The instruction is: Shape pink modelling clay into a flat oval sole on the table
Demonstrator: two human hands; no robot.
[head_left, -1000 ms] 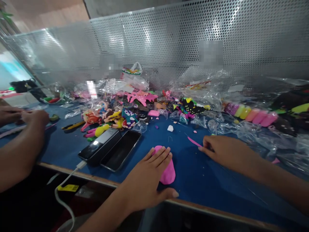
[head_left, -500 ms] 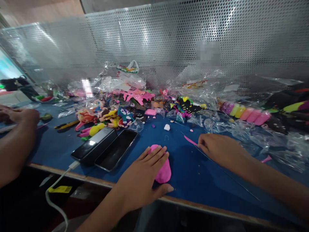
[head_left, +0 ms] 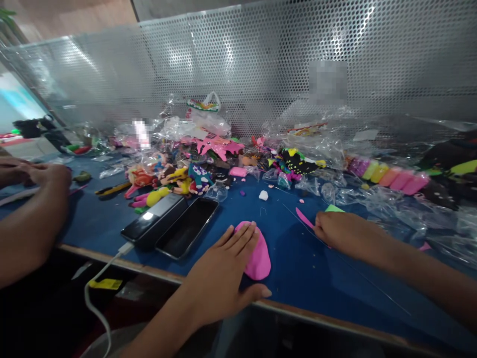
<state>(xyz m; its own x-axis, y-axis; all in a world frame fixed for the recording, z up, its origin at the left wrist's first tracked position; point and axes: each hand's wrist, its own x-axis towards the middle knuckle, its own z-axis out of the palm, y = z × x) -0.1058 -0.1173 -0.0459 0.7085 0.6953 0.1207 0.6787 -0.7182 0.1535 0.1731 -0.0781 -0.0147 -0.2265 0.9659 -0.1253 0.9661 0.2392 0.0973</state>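
My left hand (head_left: 223,268) lies with its fingers stretched over the left part of a flattened pink clay piece (head_left: 260,261) on the blue tabletop. The thumb rests apart, near the table's front edge. To the right, my right hand (head_left: 331,229) is closed round a pink plastic clay knife (head_left: 304,218), whose blade points up and left. Behind that hand a light green piece (head_left: 334,208) peeks out, mostly hidden. A thin wire (head_left: 376,287) runs along the table in front of the right forearm. Beyond the pink clay is a small white lump (head_left: 263,195).
Two dark phone-like devices (head_left: 188,228) lie left of my left hand, one with a white cable (head_left: 97,311). Clay figures (head_left: 199,179) and clear plastic bags stretch along the perforated metal panel (head_left: 242,64). A row of coloured clay packs (head_left: 395,178) sits right. Another person's hands (head_left: 48,174) work at left.
The whole view has shifted a little, so things appear farther right. My right hand has moved slightly, with the knife in it, and the green piece shows more behind it. The left hand stays on the clay.
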